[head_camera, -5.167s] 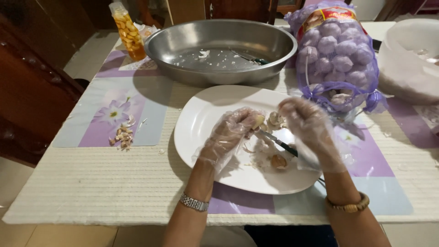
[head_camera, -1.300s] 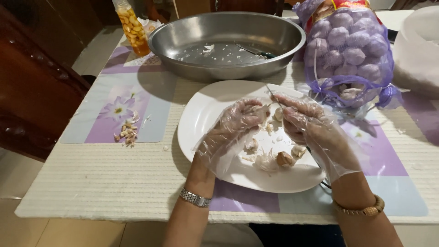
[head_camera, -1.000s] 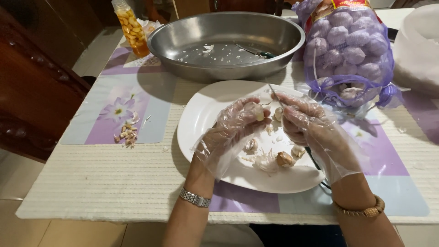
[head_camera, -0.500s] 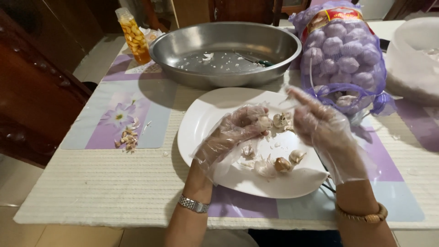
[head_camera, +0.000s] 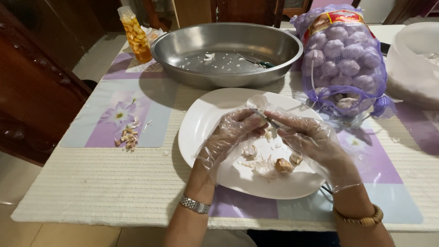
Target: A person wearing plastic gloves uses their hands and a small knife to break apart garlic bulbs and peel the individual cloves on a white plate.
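Left hand [head_camera: 231,137] and right hand [head_camera: 307,137] (both in clear gloves): grips pinched together on a garlic clove [head_camera: 267,134] above the white plate [head_camera: 201,128]; small knife [head_camera: 270,121] in the right.

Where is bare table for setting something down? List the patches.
Free: the woven mat left of the white plate, and the floral placemat apart from its scraps. Crowded: behind the plate, by the steel basin and net bag of garlic.

Basin [head_camera: 183,55] behind plate [head_camera: 196,132]; garlic bag [head_camera: 347,59] to its right.
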